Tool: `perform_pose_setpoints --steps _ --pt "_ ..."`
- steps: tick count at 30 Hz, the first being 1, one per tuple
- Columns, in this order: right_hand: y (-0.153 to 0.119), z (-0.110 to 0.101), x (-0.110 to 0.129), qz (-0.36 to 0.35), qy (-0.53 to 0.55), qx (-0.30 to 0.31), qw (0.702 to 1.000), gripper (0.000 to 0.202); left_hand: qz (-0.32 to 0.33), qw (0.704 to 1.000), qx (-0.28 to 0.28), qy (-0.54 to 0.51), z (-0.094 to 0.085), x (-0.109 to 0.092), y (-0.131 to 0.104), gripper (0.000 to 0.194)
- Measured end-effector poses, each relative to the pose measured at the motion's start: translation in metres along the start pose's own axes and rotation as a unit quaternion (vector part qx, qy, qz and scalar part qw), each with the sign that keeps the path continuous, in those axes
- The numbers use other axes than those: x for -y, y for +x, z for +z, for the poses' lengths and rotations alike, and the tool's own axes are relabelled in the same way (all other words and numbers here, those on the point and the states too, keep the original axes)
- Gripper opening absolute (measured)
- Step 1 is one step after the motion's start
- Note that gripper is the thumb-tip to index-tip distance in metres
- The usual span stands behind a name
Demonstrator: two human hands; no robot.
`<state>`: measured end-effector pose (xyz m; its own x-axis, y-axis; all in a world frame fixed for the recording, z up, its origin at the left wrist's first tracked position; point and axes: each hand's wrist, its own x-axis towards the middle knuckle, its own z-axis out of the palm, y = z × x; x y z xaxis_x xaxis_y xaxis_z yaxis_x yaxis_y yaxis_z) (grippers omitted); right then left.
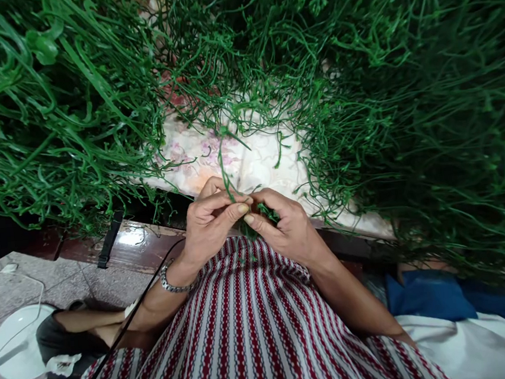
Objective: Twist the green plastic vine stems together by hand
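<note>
My left hand [211,222] and my right hand [283,227] meet over my lap at the table's edge, thumbs and forefingers pinched close together. A thin green stem [224,171] rises from the left hand's fingers, its forked tip pointing away from me. More green sprigs [269,213] poke out by the right hand's fingers, partly hidden behind the thumb. Where the fingertips meet, I cannot see exactly what lies between them. Just beyond the hands, a few loose sprigs [281,150] lie on the flowered cloth [254,159].
Big heaps of green stems [49,114] cover the table's left side, its back and its right [427,107]. At lower left are a white round stool top [19,343] and a person's bare legs [91,324]. Blue and white fabric [432,297] is at lower right.
</note>
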<state>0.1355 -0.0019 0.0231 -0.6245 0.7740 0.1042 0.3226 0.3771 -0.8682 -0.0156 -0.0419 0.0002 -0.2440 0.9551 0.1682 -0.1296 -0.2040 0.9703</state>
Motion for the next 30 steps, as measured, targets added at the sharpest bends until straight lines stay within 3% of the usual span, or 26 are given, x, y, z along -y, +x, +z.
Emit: perform_pose_setpoints --steps 5,13,18,21,25,28,30 --pt "0.000 -0.003 -0.002 -0.022 0.020 -0.040 0.999 0.003 -0.014 0.999 0.006 -0.042 0.006 0.003 0.002 0.006" --pt "0.003 -0.013 0.003 0.001 0.032 -0.025 0.999 0.008 -0.046 0.998 0.023 -0.021 0.007 -0.003 0.005 0.005" --pt "0.002 -0.020 0.004 -0.032 -0.003 -0.040 0.999 0.005 -0.076 0.992 0.099 0.014 0.005 -0.008 0.008 0.008" --pt "0.002 -0.025 0.005 -0.064 -0.028 -0.012 0.997 0.004 -0.062 0.991 0.121 0.007 0.005 -0.009 0.012 0.013" --pt "0.005 -0.032 0.005 -0.077 -0.040 0.034 0.996 0.012 -0.095 0.984 0.151 0.022 0.005 -0.010 0.018 0.018" --pt "0.005 -0.038 0.008 -0.050 0.063 0.100 0.992 0.021 -0.128 0.978 0.164 -0.023 0.007 -0.012 0.025 0.021" --pt "0.005 -0.043 0.010 -0.032 0.155 0.123 0.980 0.024 -0.147 0.976 0.140 -0.078 0.010 -0.014 0.031 0.021"
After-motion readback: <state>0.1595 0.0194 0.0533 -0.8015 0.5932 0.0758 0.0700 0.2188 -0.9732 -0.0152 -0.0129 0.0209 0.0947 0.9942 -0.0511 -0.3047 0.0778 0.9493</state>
